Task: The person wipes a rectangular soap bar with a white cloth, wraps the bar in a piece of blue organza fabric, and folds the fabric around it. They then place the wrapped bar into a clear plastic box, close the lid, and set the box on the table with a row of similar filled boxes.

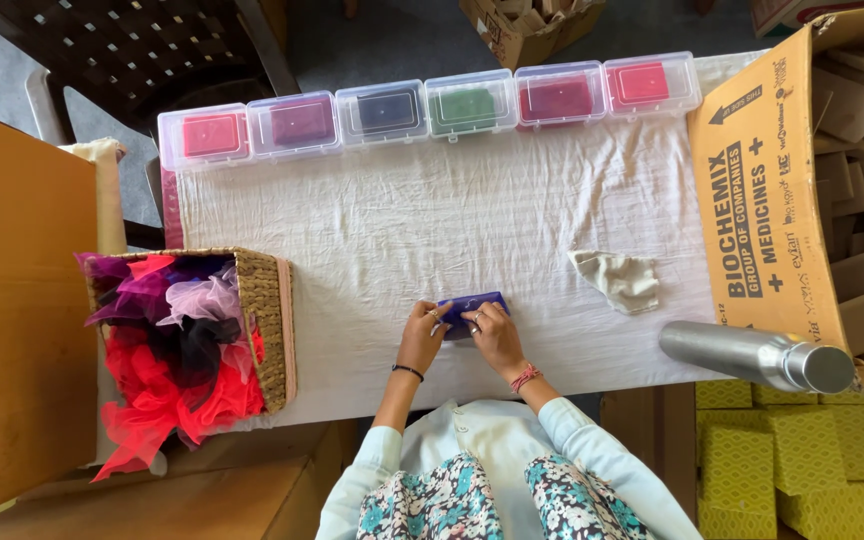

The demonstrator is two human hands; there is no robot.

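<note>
Mostly tulle scraps (167, 340) in wicker basket (264, 320).

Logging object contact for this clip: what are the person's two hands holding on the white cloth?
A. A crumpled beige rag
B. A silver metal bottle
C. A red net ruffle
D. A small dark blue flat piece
D: both the left hand and the right hand grip the small dark blue flat piece, while the rag, bottle and basket lie apart, untouched.

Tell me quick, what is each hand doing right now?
Left hand: closed on the left end of the small dark-blue flat rectangular piece on the white cloth.
Right hand: fingers closed on the same piece's right part.
</note>
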